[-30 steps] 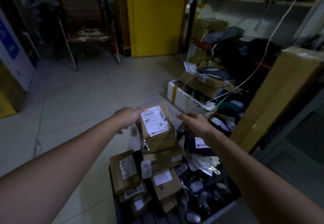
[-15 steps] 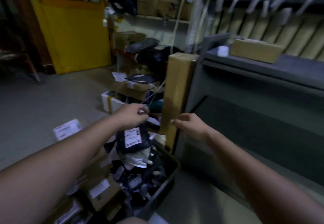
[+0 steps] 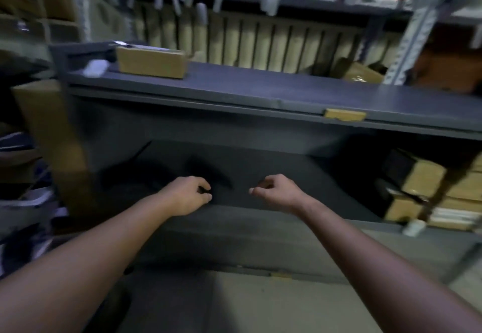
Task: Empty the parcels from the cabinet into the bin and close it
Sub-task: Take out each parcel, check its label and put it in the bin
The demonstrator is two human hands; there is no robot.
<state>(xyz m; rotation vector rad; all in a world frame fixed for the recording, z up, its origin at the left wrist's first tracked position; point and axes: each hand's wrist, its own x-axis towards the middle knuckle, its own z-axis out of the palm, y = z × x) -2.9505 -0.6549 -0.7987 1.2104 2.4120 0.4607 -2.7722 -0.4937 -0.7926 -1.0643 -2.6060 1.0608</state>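
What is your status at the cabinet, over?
Left hand and right hand loosely curled, holding nothing. Cabinet open, parcels stacked at its right end. Nothing seen in the way.

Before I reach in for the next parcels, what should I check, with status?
1. Left hand free: ok, loosely curled, nothing seen in it.
2. Right hand free: ok, likewise.
3. Cabinet emptied: not ok, brown boxes are stacked at its lower right.
4. Path to them: ok, the compartment floor ahead of the hands is bare.
5. Bin within reach: cannot tell, out of view.
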